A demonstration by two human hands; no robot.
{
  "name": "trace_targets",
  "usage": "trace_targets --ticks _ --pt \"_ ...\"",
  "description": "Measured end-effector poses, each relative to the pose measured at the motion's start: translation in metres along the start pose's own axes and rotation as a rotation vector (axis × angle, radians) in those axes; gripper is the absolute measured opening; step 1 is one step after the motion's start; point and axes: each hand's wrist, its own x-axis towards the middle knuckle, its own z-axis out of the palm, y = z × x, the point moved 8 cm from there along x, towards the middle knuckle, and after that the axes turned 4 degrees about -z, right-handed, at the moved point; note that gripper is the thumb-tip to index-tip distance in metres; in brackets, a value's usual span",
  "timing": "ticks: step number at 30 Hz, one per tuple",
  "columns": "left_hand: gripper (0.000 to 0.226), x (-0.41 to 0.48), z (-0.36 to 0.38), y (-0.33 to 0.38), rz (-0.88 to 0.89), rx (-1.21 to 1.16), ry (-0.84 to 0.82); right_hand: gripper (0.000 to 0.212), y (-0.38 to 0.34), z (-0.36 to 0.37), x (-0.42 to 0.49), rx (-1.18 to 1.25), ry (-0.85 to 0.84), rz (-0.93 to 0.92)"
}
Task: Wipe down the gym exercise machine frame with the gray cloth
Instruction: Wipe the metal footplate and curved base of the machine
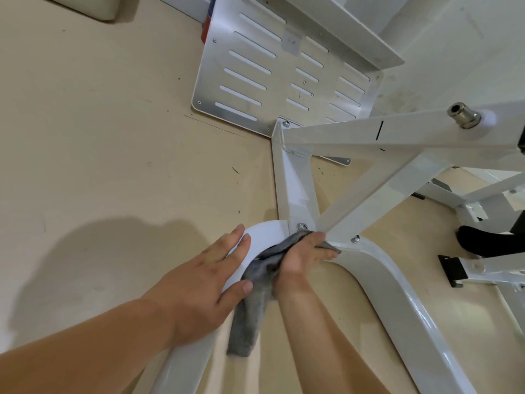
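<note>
The right hand [304, 257] was bunched round the crumpled gray cloth [250, 317], pressing it into the joint of the white steel machine frame [397, 282]; the left hand [216, 277] lay flat, fingers straight, on the curved tube at 9 o'clock of it. A silver bolt head [302, 226] sat at 12 o'clock — a snag risk — and the loose tail, hanging toward 7 o'clock, might drag floor grit onto the paint.

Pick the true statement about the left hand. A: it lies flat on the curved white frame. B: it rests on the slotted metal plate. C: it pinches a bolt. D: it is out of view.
A: the left hand lies with straight fingers on the curved frame, beside the right hand, which holds the cloth against the frame.
</note>
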Motion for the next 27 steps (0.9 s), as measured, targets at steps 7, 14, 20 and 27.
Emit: trace_targets --ticks 7,14,20,27 --pt "0.078 0.002 0.000 0.002 -0.013 0.026 -0.106 0.063 -0.033 0.008 -0.054 -0.080 -0.128 -0.273" --pt "0.089 -0.002 -0.013 -0.009 -0.116 -0.150 -0.297 0.067 -0.094 0.015 -0.062 -0.535 -0.308 -0.949" --pt "0.087 0.000 -0.033 -0.021 -0.156 -0.141 -0.238 0.075 -0.100 0.061 -0.013 -1.038 -0.561 -0.753" --pt "0.085 -0.010 -0.048 -0.035 -0.220 -0.130 -0.205 0.045 -0.088 0.030 -0.039 -0.957 -0.418 -0.973"
